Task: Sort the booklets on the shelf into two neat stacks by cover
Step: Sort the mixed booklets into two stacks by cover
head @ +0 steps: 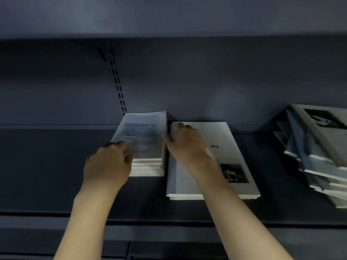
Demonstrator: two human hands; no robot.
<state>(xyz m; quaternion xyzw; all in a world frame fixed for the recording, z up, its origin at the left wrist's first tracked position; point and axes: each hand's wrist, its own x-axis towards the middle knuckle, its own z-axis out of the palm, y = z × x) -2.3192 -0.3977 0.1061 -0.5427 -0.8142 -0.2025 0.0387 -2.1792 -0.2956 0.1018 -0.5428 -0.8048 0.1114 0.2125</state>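
Shelf [56, 166] holds three booklet piles: blue stack [144, 147], white stack [225, 147] just beside it, messy heap [319, 147] far right. Left hand [107, 166] and right hand [185, 143] both grip the blue stack's sides.

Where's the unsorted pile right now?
Head view, far right of the shelf: the messy pile lies right of the white stack, apart from it, beyond both hands.
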